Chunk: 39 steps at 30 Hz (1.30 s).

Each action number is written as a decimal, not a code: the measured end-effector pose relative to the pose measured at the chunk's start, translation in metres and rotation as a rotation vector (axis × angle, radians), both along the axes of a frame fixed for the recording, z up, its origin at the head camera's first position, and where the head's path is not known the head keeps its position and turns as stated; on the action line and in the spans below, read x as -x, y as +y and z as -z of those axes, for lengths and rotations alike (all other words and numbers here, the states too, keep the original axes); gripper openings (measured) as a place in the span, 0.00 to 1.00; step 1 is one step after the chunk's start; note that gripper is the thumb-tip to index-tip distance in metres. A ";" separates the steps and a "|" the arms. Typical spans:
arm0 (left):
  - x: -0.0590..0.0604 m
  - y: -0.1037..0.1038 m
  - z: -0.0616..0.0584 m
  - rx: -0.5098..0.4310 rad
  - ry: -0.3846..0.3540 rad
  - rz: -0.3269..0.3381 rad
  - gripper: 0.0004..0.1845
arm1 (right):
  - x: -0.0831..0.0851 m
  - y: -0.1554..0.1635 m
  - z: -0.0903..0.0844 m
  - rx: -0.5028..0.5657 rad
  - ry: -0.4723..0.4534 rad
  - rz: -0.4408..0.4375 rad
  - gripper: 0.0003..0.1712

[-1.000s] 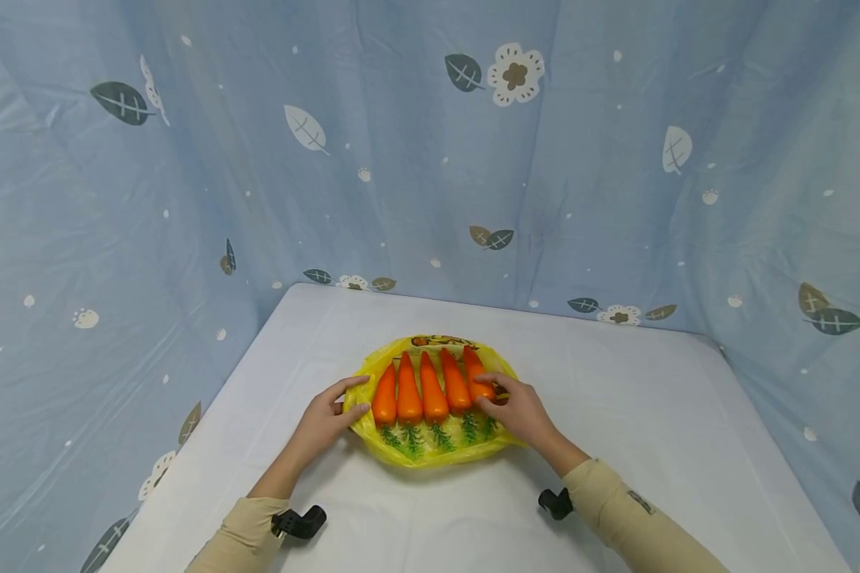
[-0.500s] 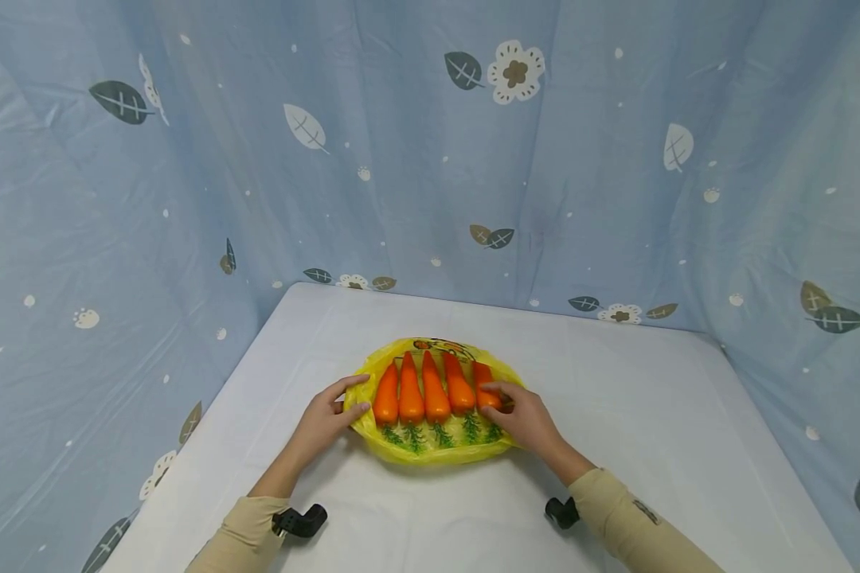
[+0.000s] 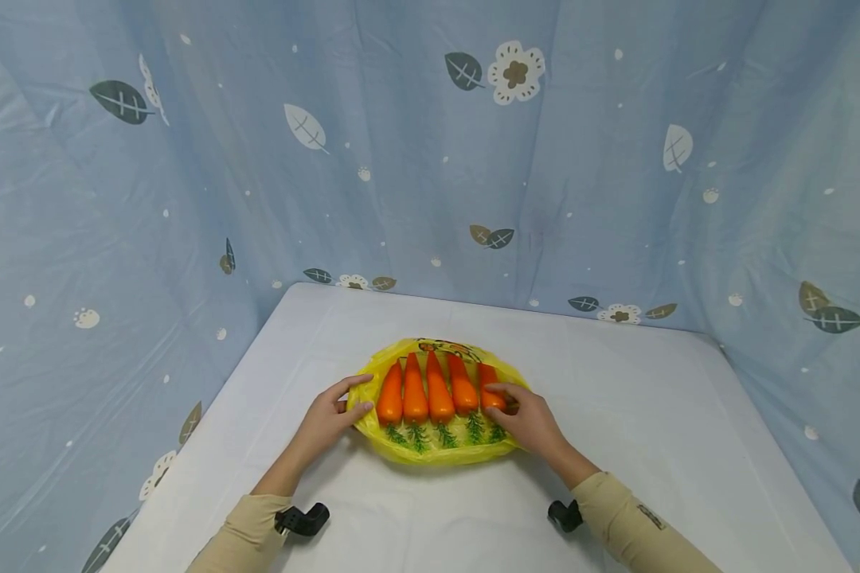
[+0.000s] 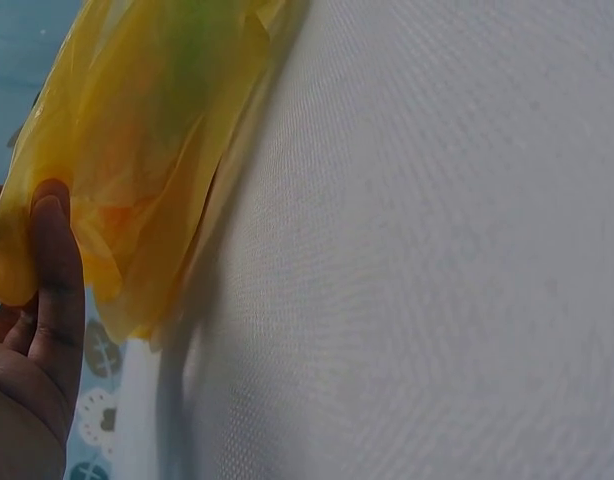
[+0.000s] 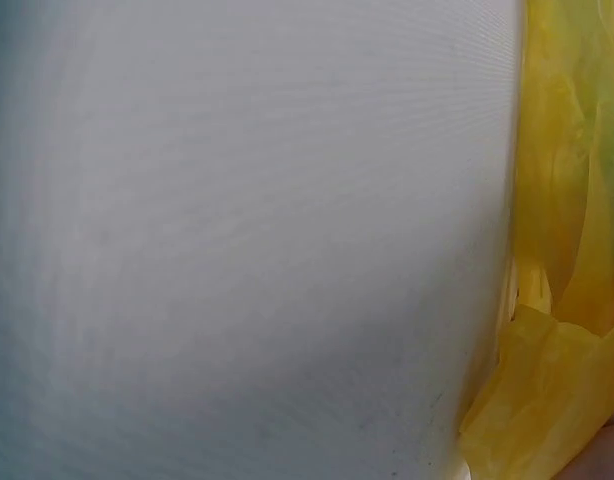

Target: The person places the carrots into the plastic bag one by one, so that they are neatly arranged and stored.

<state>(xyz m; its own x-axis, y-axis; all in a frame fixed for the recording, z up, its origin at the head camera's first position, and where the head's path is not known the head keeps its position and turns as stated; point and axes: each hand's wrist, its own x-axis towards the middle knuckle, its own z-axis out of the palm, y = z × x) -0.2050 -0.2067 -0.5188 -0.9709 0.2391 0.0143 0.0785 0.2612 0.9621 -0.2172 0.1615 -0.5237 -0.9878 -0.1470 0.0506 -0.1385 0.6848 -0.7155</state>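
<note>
Several orange carrots (image 3: pixel 439 394) with green tops lie side by side on an open yellow plastic bag (image 3: pixel 437 457), tips pointing away from me. At the bag's left rim my left hand (image 3: pixel 330 412) pinches the plastic between thumb and fingers. The left wrist view shows the thumb (image 4: pixel 55 270) against the yellow film. My right hand (image 3: pixel 530 415) holds the rightmost carrot (image 3: pixel 488 376) near its thick end, thumb and forefinger on either side. In the right wrist view the bag (image 5: pixel 532 390) covers most of that hand.
A white cloth-covered table (image 3: pixel 616 398) lies under the bag. Blue curtains (image 3: pixel 416 159) with leaves and flowers hang behind it and at both sides. Black wrist cameras sit on both forearms.
My right hand has shifted slightly right and toward me, taking the rightmost carrot along and widening the gap beside it. The bag and other carrots moved a little right; the left hand kept its hold.
</note>
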 end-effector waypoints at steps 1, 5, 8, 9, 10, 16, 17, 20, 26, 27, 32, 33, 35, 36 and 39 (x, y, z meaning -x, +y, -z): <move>0.000 0.000 0.000 0.002 -0.003 -0.002 0.28 | 0.000 0.000 0.000 0.005 -0.006 -0.001 0.21; 0.000 0.002 -0.002 0.005 -0.011 -0.005 0.28 | 0.000 0.001 0.000 0.010 -0.009 -0.017 0.21; 0.000 0.002 -0.001 0.010 -0.010 -0.006 0.28 | 0.001 0.001 0.001 0.011 -0.006 -0.021 0.21; 0.000 0.002 -0.001 0.014 -0.008 -0.006 0.28 | 0.002 0.001 0.002 0.012 -0.006 -0.020 0.21; 0.000 0.001 -0.001 0.013 -0.005 -0.006 0.28 | 0.002 0.000 0.002 0.012 -0.005 -0.021 0.21; 0.001 -0.001 0.001 0.002 0.011 0.006 0.28 | 0.001 -0.001 0.001 0.011 -0.004 -0.020 0.22; 0.001 -0.001 0.001 0.000 0.012 0.008 0.28 | 0.001 -0.001 0.001 0.011 -0.009 -0.018 0.23; 0.001 -0.001 0.000 -0.016 0.010 0.016 0.30 | -0.001 -0.001 0.000 0.013 -0.010 -0.015 0.24; -0.001 -0.002 -0.002 -0.050 0.002 0.014 0.32 | -0.003 0.002 -0.001 0.025 -0.014 -0.015 0.24; -0.001 -0.002 -0.001 -0.047 0.008 0.010 0.32 | -0.003 0.002 -0.001 0.030 -0.009 -0.019 0.24; -0.002 -0.004 0.001 -0.028 0.024 -0.003 0.31 | -0.005 0.005 -0.001 0.055 0.004 -0.032 0.24; -0.002 -0.005 0.002 -0.023 0.027 -0.004 0.31 | -0.006 0.006 -0.001 0.059 0.008 -0.032 0.24; -0.002 -0.006 0.002 -0.017 0.032 -0.005 0.30 | -0.007 0.007 -0.002 0.068 0.014 -0.029 0.23; -0.003 -0.006 0.003 -0.015 0.036 -0.002 0.30 | -0.007 0.008 -0.003 0.070 0.017 -0.026 0.23; -0.004 -0.009 0.003 -0.004 0.032 -0.015 0.29 | -0.008 0.011 -0.004 0.071 0.037 -0.017 0.22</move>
<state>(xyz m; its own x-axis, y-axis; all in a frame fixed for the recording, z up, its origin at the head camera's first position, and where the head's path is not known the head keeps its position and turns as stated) -0.2013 -0.2152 -0.5218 -0.9733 0.2247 0.0463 0.1054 0.2587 0.9602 -0.2093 0.1727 -0.5199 -0.9825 -0.1586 0.0974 -0.1766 0.6299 -0.7563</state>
